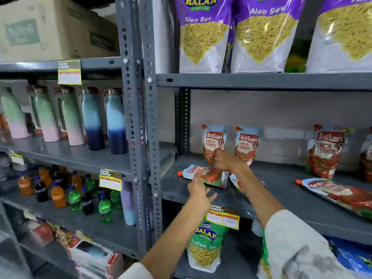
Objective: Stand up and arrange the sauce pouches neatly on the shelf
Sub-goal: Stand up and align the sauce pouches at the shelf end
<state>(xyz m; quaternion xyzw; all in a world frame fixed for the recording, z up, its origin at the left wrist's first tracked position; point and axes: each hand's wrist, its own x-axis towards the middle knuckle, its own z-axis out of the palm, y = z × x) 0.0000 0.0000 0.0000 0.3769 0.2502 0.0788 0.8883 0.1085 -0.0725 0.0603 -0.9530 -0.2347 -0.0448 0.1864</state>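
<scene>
Red and pale-blue tomato sauce pouches sit on the grey middle shelf [281,190]. Two stand upright at the back left [213,140] [248,142], and a third upright pouch [326,152] stands further right. One pouch lies flat [209,175] near the front left, another flat pouch [237,183] is mostly hidden under my right forearm, and a long one lies flat at the right [342,193]. My left hand [199,191] hovers with spread fingers over the flat left pouch. My right hand [225,161] rests at the base of the left upright pouch; its grip is unclear.
Purple Aloo Sev bags [203,35] fill the shelf above. Green Ratlami Sev bags [205,246] stand on the shelf below, behind a yellow price tag [223,218]. A grey perforated upright [149,117] bounds the bay on the left. Water bottles [92,119] and drink bottles [74,198] fill the neighbouring rack.
</scene>
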